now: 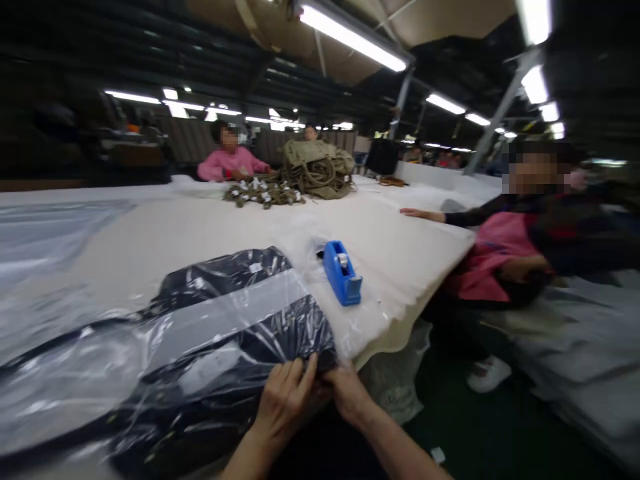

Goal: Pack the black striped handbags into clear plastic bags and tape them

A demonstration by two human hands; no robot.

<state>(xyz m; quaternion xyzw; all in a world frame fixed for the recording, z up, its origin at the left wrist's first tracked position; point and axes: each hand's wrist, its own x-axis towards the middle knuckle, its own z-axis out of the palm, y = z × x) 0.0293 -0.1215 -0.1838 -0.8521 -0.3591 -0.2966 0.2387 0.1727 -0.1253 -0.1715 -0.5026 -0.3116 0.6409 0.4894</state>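
Note:
A dark garment in a clear plastic bag lies across the near left of the table, with a pale grey band over its middle. My left hand is closed on the bag's near right corner, fingers bent over the plastic. Close beside it, my right hand pinches the same corner at the table edge; its fingertips are partly hidden. Beyond my hands stands a blue tape dispenser, upright on the table.
The white-covered table holds a pile of olive cords and bundles at the far side. A person in pink is behind it. Another person in a pink apron is at the right edge. Clear plastic hangs below the table edge.

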